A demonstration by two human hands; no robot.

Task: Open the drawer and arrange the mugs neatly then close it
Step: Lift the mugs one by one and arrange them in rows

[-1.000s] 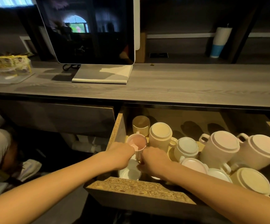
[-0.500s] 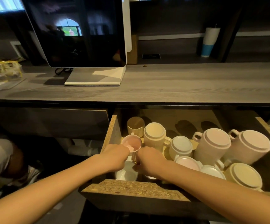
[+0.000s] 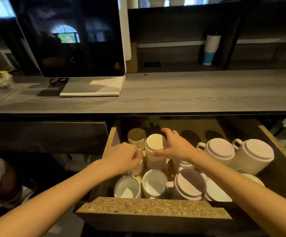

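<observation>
Right, drawer (image 3: 152, 209) is out under the worktop (image 3: 190, 94), crammed with glazed mugs (image 3: 219, 149), mostly rim-down: probably rigid, weighty, slick, and likely to chip if knocked together. Right hand (image 3: 174, 147) spans wide round the upturned cream mug (image 3: 155, 147) near the drawer's back-left corner, thumb on its near wall; the body looks a safer hold than the smooth base. Left hand (image 3: 123, 156) grips a small ribbed cup (image 3: 138, 168) by the left edge, probably lighter and grippier.
</observation>
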